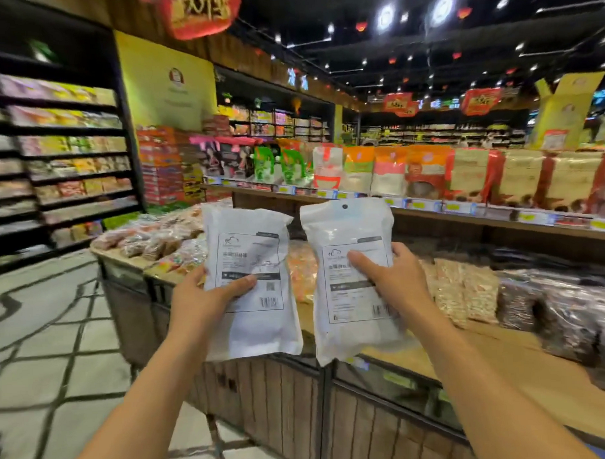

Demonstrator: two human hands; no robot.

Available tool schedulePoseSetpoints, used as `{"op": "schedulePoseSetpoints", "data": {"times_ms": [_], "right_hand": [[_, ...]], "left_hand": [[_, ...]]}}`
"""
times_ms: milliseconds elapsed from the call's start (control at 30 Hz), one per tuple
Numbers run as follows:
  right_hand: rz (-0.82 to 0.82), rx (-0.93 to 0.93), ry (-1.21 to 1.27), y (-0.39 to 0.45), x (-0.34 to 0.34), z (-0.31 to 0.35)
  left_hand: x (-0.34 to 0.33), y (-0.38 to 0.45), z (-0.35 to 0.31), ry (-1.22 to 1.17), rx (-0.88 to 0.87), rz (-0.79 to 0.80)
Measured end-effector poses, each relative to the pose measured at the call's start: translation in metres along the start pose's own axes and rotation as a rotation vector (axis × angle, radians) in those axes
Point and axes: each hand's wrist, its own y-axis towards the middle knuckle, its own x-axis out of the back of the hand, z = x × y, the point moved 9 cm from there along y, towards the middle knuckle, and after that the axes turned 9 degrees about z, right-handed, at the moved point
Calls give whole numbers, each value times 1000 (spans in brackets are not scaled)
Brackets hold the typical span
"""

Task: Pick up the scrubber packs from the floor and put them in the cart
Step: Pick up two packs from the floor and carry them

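Left hand (207,298) grips one scrubber pack (251,282); right hand (392,277) another (354,282)

— What blocks the hands?

— Directly beyond and below them stands the wooden counter (286,401), heaped with bagged snacks (554,309) to the right of the right hand (395,274). Behind it a shelf of upright pouches (395,171) walls off the far side.

— Any open room?

— Left of the left hand (200,298), the tiled floor (51,341) lies open up to the tall shelving (52,162).
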Motion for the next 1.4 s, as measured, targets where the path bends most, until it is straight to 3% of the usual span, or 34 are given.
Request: {"op": "schedulePoseSetpoints", "data": {"times_ms": [600, 800, 1400], "right_hand": [[558, 54, 239, 241, -414, 11], [638, 46, 247, 290, -526, 15], [831, 3, 269, 374, -895, 56]], "left_hand": [[264, 186, 19, 4, 48, -520], [341, 233, 31, 76, 73, -593], [622, 397, 90, -112, 112, -735]]}}
